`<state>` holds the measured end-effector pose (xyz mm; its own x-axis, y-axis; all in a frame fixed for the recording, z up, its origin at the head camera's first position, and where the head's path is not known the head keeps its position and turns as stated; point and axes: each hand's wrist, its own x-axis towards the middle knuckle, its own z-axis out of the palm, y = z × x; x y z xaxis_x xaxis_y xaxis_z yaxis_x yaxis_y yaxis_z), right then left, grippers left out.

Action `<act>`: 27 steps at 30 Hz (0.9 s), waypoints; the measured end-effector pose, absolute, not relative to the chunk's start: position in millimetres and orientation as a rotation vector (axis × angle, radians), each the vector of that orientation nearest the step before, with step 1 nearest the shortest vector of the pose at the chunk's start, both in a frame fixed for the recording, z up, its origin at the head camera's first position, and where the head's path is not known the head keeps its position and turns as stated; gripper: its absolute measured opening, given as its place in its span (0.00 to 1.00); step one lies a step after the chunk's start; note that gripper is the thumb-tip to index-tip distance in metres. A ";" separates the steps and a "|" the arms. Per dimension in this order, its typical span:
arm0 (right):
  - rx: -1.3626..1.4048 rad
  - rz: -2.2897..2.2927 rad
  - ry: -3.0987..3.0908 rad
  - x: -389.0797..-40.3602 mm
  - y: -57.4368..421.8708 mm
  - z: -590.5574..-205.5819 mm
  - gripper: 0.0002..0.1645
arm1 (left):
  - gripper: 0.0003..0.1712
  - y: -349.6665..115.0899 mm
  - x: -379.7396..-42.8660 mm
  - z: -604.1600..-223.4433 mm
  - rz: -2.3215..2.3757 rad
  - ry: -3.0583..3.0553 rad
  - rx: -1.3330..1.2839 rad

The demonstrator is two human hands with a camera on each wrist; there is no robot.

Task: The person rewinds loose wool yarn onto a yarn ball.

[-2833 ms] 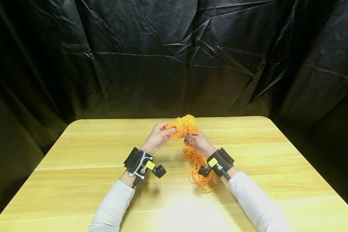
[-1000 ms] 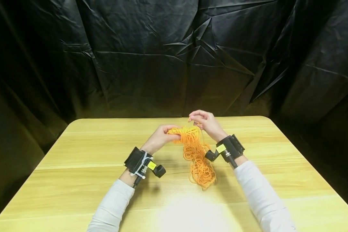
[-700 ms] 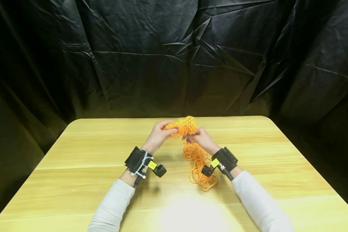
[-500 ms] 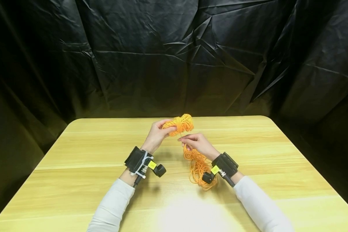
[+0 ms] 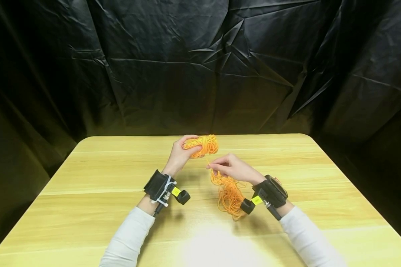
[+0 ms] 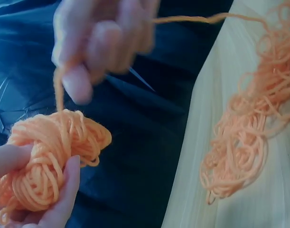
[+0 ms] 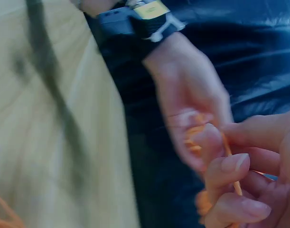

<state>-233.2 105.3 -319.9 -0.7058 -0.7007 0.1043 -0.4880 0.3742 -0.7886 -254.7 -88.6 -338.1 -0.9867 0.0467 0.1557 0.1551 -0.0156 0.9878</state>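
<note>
My left hand [image 5: 181, 152] grips a wound bundle of orange yarn [image 5: 208, 145] between thumb and fingers, raised above the far part of the table. In the left wrist view, the bundle [image 6: 40, 166] shows many crossed wraps. Just right of it and a little lower, my right hand [image 5: 232, 167] pinches a single strand of the yarn [image 6: 59, 90] that runs up from the bundle. From the right hand the strand trails to a loose tangled heap of yarn [image 5: 230, 196] on the table. In the right wrist view the right fingers [image 7: 230, 164] partly hide the bundle.
A light wooden table [image 5: 103, 207] with rounded far corners lies under both hands. Behind it hangs a black creased sheet [image 5: 173, 96]. Each wrist carries a black strap with a small camera [image 5: 183, 197].
The right hand has gone from above the bundle's right end round to below it, drawing the strand. The left hand has tilted the bundle and shifted it slightly left.
</note>
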 end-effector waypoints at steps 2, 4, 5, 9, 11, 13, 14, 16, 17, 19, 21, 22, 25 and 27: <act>-1.093 -1.196 2.415 -231.2 107.8 -310.4 0.10 | 0.20 -89.0 -254.7 -339.1 -2.122 -2.188 -0.225; -1.109 -1.175 2.439 -229.5 109.9 -300.5 0.10 | 0.19 -89.4 -254.6 -339.8 -2.068 -2.231 -0.214; -1.111 -1.166 2.454 -228.6 110.8 -295.0 0.09 | 0.19 -89.5 -254.6 -340.1 -2.045 -2.249 -0.207; -1.121 -1.141 2.512 -227.6 114.4 -273.7 0.09 | 0.18 -89.7 -254.6 -341.3 -1.987 -2.300 -0.204; -1.113 -1.144 2.535 -227.6 116.7 -263.3 0.10 | 0.19 -89.5 -254.7 -341.6 -1.985 -2.314 -0.213; -1.090 -1.175 2.542 -228.6 119.2 -254.4 0.11 | 0.19 -89.5 -254.4 -342.0 -2.008 -2.323 -0.222; -1.073 -1.205 2.538 -229.2 120.2 -250.3 0.11 | 0.19 -89.5 -254.2 -342.1 -2.013 -2.332 -0.229; -1.037 -1.291 2.521 -230.9 122.2 -243.6 0.12 | 0.19 -89.6 -253.8 -342.2 -2.036 -2.337 -0.254; -1.029 -1.351 2.494 -232.3 123.0 -241.1 0.13 | 0.19 -89.8 -253.6 -342.3 -2.043 -2.343 -0.269; -1.038 -1.479 2.431 -236.2 124.3 -238.3 0.14 | 0.18 -90.3 -250.5 -338.9 -2.015 -2.382 -0.313; -1.058 -1.598 2.375 -241.0 124.9 -237.9 0.14 | 0.18 -91.7 -250.4 -339.1 -2.001 -2.420 -0.384; -1.069 -1.659 2.344 -243.9 124.9 -238.7 0.14 | 0.17 -92.6 -250.1 -339.0 -1.995 -2.440 -0.427; -1.063 -1.840 2.240 -254.6 122.9 -245.4 0.12 | 0.16 -94.9 -249.2 -338.9 -2.033 -2.491 -0.575; -1.013 -1.942 2.170 -262.6 121.0 -253.5 0.09 | 0.16 -95.9 -250.8 -341.9 -2.115 -2.488 -0.662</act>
